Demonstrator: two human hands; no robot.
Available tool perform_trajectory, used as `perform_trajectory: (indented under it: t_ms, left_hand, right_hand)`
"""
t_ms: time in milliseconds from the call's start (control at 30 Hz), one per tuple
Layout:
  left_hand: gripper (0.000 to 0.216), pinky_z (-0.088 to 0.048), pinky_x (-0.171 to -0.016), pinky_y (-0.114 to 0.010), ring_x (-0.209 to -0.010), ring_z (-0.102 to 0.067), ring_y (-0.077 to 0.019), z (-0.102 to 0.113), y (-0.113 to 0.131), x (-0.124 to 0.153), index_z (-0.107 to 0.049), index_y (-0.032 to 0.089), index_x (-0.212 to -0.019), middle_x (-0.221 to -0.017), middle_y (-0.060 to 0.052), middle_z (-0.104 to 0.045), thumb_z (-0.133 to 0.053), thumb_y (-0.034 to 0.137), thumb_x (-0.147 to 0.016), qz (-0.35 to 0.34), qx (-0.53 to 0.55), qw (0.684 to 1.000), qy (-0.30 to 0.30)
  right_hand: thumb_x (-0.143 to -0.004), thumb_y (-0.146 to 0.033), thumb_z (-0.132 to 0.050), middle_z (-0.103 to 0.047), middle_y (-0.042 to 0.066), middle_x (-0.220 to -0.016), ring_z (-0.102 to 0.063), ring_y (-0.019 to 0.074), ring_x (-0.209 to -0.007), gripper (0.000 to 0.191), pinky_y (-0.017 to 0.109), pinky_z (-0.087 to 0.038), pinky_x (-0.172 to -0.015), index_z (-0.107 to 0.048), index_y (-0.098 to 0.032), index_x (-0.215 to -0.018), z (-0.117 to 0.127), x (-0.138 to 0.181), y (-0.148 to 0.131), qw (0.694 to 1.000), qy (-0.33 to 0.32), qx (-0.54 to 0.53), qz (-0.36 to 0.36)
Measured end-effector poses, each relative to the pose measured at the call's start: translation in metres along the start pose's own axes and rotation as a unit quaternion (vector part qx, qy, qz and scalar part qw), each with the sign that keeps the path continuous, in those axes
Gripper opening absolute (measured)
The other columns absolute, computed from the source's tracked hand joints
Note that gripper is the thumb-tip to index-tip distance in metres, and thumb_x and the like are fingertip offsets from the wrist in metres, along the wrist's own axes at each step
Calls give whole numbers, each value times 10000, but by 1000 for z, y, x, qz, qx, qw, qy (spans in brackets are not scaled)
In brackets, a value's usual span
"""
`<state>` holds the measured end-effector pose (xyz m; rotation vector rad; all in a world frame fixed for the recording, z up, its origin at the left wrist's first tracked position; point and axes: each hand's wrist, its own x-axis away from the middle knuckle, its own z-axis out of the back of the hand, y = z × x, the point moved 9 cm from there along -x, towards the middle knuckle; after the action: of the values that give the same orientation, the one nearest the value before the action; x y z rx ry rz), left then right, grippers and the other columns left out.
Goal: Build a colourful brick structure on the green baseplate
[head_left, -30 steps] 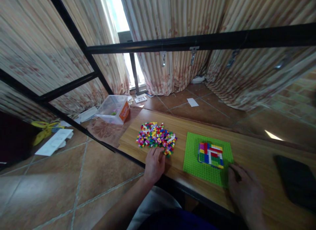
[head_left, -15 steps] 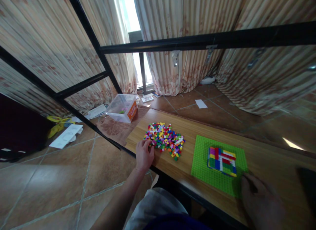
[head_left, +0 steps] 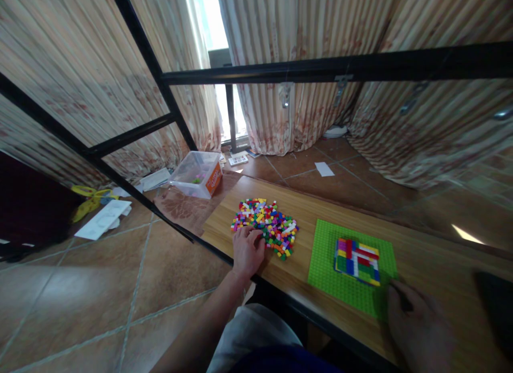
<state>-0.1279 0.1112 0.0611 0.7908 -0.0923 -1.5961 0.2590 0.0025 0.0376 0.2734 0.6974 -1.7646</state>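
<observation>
Small toy building bricks in many colours lie in a loose heap on the wooden tabletop. My left hand is at the heap's near side, its fingers curled down among the bricks; what is between the fingertips is hidden. To the right lies a green studded baseplate, bearing a flat, roughly square build of coloured bricks. My right hand, dim and blurred, has its fingers curled by the baseplate's near right corner and covers that corner. Whether it grips anything is hidden.
A dark flat object sits at the table's right end. Black metal rails cross beyond the table, before striped curtains. On the floor are a clear plastic box with some pieces, papers and a yellow item.
My left hand has moved right along the near side of the brick heap. The whole view has shifted slightly; my right hand stays by the baseplate corner, and the brick build looks the same.
</observation>
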Motion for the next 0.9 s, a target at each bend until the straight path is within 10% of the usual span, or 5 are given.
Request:
perform_trajectory:
  t_ms: [567, 900]
  left_hand:
    - [119, -454, -891, -440, -1003, -580, -286, -8, 15, -25, -708, 210, -885, -998, -84, -643, -608, 191, -823, 8, -77, 997, -27]
    - [149, -530, -770, -319, -819, -630, -168, -24, 67, -29, -605, 213, -944, -912, -29, -662, -539, 122, -846, -27, 173, 981, -84]
  right_hand:
    - [-883, -440, -441, -673, 142, -956, -623, 251, -873, 413, 396, -514, -797, -710, -133, -947, -2, -1, -1, 1000, 7, -22, -12]
    - [-889, -410, -467, -673, 138, -985, -619, 243, -901, 360, 408, -510, -830, -707, -150, -959, -3, 1, 1, 998, 14, -51, -32]
